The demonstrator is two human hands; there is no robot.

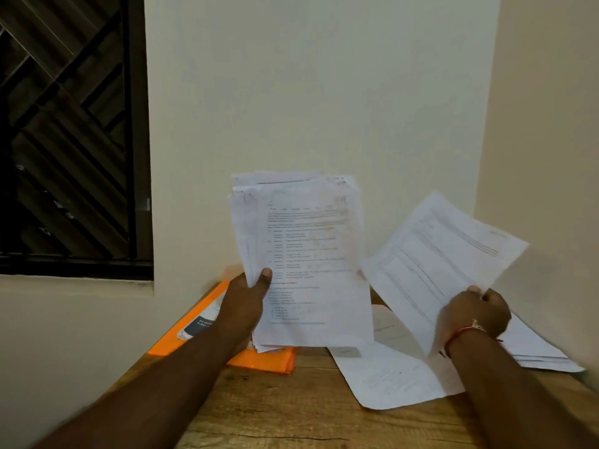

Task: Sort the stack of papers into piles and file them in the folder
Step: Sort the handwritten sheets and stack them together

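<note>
My left hand (248, 303) grips a thick stack of printed papers (308, 254) upright above the table, thumb on its front left edge. My right hand (476, 314) pinches a single printed sheet (440, 254) by its lower edge and holds it tilted to the right of the stack. An orange folder (259, 359) lies flat on the table under and behind my left hand, with a dark printed booklet on it. A pile of white sheets (395, 374) lies on the table below my right hand, and another pile (538, 351) sits at the far right.
The wooden table (291, 409) stands in a corner against cream walls. A dark window with a diagonal grille (68, 134) fills the upper left. A red thread band circles my right wrist.
</note>
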